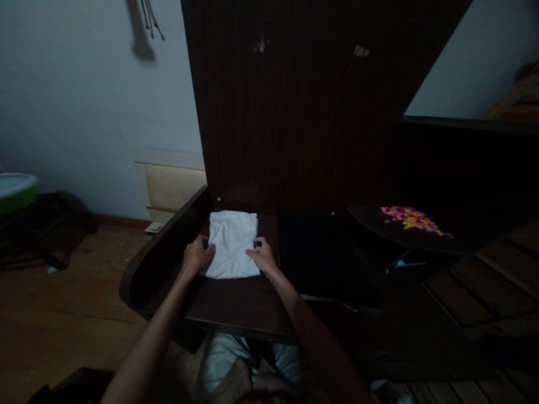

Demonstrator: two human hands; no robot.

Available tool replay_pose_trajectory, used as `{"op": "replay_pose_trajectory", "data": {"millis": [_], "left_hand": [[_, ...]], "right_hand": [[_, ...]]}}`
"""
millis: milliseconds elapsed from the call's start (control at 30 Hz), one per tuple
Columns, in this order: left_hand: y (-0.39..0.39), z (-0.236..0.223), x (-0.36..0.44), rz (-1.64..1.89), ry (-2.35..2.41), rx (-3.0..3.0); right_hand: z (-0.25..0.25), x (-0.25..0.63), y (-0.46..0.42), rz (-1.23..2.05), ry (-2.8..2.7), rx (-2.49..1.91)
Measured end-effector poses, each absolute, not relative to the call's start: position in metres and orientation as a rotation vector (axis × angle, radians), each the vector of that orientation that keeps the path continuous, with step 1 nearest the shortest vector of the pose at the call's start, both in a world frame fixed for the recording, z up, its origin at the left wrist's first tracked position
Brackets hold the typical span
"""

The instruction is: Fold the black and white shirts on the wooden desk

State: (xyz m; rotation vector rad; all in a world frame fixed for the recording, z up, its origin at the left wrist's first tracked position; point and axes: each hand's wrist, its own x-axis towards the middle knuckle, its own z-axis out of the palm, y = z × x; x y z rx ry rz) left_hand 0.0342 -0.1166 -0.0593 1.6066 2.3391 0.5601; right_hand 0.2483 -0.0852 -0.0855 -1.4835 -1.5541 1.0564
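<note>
A white cloth [233,247], folded into a flat rectangle, lies on a dark wooden desk top [240,303] in front of me. At its left edge, my left hand [197,256] is closed, with the thumb resting on the fabric and the other fingers curled beside or under it. My right hand [263,257] grips the opposite edge in the same way, thumb on top and fingertips partly hidden. Wrinkles run across the cloth between the two hands. Just right of it lies a dark, flat piece, seemingly fabric [324,258], hard to make out in the dim light.
A tall dark wood panel [295,112] rises behind the desk, and a curved side rail [155,252] borders it on the left. Pink and yellow petal-like pieces [415,219] lie on a dark surface at right. A green basin [17,193] stands at far left.
</note>
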Motion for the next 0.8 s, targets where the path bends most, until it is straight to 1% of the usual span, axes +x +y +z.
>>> {"op": "replay_pose_trajectory", "data": {"millis": [100, 200, 267, 333, 433, 600, 700, 800], "left_hand": [[-0.12, -0.061, 0.031, 0.594, 2.307, 1.63], [-0.127, -0.065, 0.028, 0.756, 2.312, 1.626], [-0.131, -0.068, 0.027, 0.861, 2.31, 1.611], [-0.133, -0.07, 0.025, 0.915, 2.301, 1.554], [-0.134, -0.071, 0.02, 0.879, 2.266, 1.422], [-0.14, -0.075, 0.01, 0.758, 2.166, 1.408], [-0.144, -0.075, 0.011, 0.7, 2.23, 1.505], [-0.145, -0.072, 0.022, 0.786, 2.354, 1.68]], "right_hand": [[-0.084, 0.252, -0.09, 1.098, -1.503, -1.369], [-0.084, 0.258, -0.097, 1.088, -1.512, -1.357], [-0.084, 0.26, -0.101, 1.178, -1.498, -1.386], [-0.084, 0.261, -0.104, 1.345, -1.428, -1.381], [-0.083, 0.261, -0.107, 1.531, -1.249, -1.33], [-0.088, 0.261, -0.108, 1.544, -1.034, -1.348], [-0.09, 0.26, -0.105, 1.565, -1.102, -1.304], [-0.09, 0.257, -0.101, 1.545, -1.195, -1.332]]}}
